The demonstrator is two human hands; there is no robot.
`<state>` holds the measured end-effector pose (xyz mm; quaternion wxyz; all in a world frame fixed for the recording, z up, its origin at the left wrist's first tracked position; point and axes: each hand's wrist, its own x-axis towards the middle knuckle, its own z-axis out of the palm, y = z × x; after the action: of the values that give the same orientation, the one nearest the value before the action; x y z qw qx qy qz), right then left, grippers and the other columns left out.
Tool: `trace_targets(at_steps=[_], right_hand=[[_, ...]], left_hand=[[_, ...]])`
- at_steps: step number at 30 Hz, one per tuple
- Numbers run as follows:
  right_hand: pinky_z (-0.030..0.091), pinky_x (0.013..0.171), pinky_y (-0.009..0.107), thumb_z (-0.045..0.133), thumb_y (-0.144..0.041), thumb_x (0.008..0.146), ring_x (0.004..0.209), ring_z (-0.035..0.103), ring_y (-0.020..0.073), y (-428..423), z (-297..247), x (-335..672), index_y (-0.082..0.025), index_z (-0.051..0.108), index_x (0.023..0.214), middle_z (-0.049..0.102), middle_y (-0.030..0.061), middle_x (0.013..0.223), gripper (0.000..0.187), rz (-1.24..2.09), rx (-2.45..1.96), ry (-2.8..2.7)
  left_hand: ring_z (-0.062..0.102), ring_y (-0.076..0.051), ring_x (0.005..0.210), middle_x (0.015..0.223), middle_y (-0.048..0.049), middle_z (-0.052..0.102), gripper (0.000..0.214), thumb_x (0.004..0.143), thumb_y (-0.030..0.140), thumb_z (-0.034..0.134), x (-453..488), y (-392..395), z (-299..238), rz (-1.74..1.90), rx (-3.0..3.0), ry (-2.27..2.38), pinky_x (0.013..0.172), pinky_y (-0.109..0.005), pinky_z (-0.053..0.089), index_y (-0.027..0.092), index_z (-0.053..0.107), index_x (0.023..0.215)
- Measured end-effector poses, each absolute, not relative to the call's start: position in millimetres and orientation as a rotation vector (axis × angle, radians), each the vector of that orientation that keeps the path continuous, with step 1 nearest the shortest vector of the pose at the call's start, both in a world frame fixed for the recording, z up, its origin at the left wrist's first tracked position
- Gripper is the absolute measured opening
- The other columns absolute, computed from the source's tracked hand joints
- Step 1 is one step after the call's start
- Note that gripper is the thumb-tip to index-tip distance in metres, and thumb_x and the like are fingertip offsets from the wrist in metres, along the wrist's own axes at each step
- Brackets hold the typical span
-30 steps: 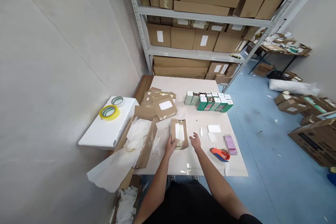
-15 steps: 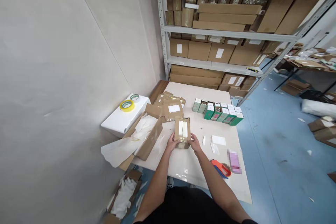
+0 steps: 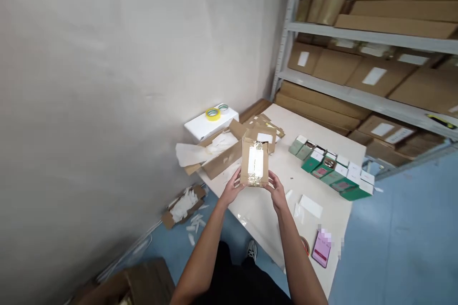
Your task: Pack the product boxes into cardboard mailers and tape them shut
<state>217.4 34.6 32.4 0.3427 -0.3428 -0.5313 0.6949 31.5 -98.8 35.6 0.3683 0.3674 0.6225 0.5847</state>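
A small brown cardboard box [image 3: 245, 164] with white labels and shiny clear tape on its face is held up in front of me. My left hand [image 3: 232, 188] grips its lower left side, and my right hand [image 3: 275, 190] grips the lower right side. Both hands are closed around its edges. Behind it lie flattened cardboard pieces [image 3: 265, 137]. Left of it stands an open long carton [image 3: 222, 158] with white paper [image 3: 193, 154] spilling out. On the table [image 3: 250, 207], right of my hands, lie a white card [image 3: 311, 206] and a small clear bag [image 3: 298, 213].
Several green and white boxes [image 3: 332, 171] stand in rows at the right. A phone [image 3: 321, 248] lies near the table's right edge. Tape rolls [image 3: 213, 114] rest on a white box [image 3: 200, 126] by the wall. Shelving [image 3: 358, 90] holds cartons behind. A paper-filled box [image 3: 184, 206] sits on the floor.
Both hands have lifted the cardboard box off the table and tilted its labelled face towards me. The head view has turned left, so the table and shelves appear shifted right.
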Motion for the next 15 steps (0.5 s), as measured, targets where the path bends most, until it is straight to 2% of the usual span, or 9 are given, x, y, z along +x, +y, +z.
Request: trace_targets(at_steps=[8,15], right_hand=[[0.054,0.100,0.047,0.074,-0.032,0.073,0.122,0.060,0.0283,-23,61,157,-0.029,0.061,0.140,0.058,0.0078,0.149,0.068,1.989,-0.631,-1.630],[0.053,0.100,0.045,0.074,-0.029,0.071,0.117,0.062,0.0257,-147,72,89,-0.026,0.063,0.133,0.064,0.0082,0.140,0.063,2.184,-0.381,-1.769]], left_hand=[[0.042,-0.031,0.149,0.164,-0.0101,0.043,0.089,0.087,0.042,0.074,24,-211,65,1.840,0.806,1.708,0.120,-0.041,0.038,0.026,0.031,0.164],[0.040,-0.031,0.150,0.165,-0.0101,0.041,0.092,0.087,0.044,0.076,22,-366,73,2.089,0.573,1.889,0.122,-0.041,0.037,0.025,0.030,0.164]])
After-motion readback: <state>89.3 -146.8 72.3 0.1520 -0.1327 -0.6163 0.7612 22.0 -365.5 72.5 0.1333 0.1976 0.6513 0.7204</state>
